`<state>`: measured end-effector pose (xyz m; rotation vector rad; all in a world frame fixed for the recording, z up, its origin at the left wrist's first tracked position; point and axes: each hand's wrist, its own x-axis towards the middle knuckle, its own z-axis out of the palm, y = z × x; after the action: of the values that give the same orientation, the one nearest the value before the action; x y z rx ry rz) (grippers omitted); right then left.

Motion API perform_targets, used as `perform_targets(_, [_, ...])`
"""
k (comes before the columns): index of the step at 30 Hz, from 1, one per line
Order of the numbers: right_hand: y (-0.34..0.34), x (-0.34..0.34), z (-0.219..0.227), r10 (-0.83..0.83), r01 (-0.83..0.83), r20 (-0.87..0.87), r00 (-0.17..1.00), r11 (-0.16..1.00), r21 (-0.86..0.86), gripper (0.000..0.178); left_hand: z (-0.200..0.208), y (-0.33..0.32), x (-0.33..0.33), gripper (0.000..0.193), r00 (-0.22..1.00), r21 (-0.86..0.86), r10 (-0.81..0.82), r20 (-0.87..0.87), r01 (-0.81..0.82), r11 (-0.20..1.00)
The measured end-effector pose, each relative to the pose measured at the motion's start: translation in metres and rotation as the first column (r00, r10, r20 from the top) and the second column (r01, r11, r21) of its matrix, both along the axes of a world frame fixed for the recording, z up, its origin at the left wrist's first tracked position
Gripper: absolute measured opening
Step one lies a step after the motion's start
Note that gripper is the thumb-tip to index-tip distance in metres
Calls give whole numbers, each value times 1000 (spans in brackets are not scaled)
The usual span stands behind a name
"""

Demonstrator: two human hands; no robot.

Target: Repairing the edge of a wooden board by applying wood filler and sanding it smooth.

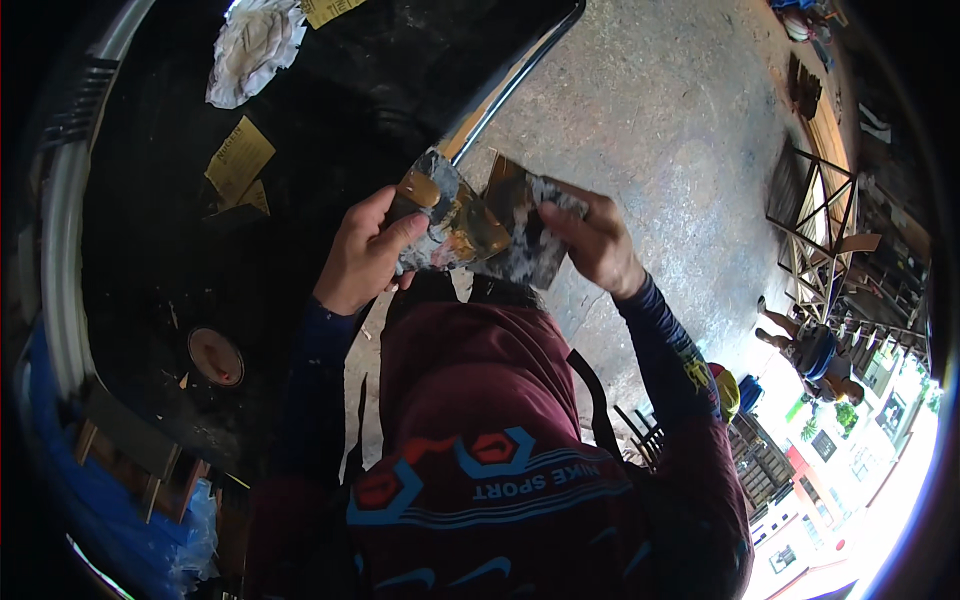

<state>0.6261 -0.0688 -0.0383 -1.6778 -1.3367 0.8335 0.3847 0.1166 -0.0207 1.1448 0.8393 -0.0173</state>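
Observation:
In front of my torso, my left hand (372, 245) grips a flat spreader (462, 226) smeared with grey and yellow-brown paste. Its thumb presses on the top face, beside a rounded tan part. My right hand (597, 240) pinches a second flat plate (515, 225), dark brown and streaked with whitish-grey paste, between thumb and fingers. The two pieces meet or overlap at their inner edges; whether they press together I cannot tell. Most of my left fingers are hidden under the spreader.
A glossy black surface (330, 130) fills the left, bearing crumpled white paper (255, 50), torn yellowish sandpaper (240, 158) and a round tin (215, 357). Its edge ends close to my hands. Right lies concrete floor (680, 130), with a metal frame (812, 205) and a person (822, 355) farther off.

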Motion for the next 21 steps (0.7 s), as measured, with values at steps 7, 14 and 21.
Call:
perform_targets(7, [-2,-28,-2,259,-261,-53,964,965,-17,47,-6,16,-19,32,1000,18,-6,15,6,1000])
perform_targets(14, [26,15,-83,287,-379,772,567,923,-65,58,3,19,-43,33,976,61,200,-82,-195,979])
perform_targets(21, [51,6,-109,215,-425,891,400,905,-27,65,0,13,-62,29,969,26,182,-165,-180,983])
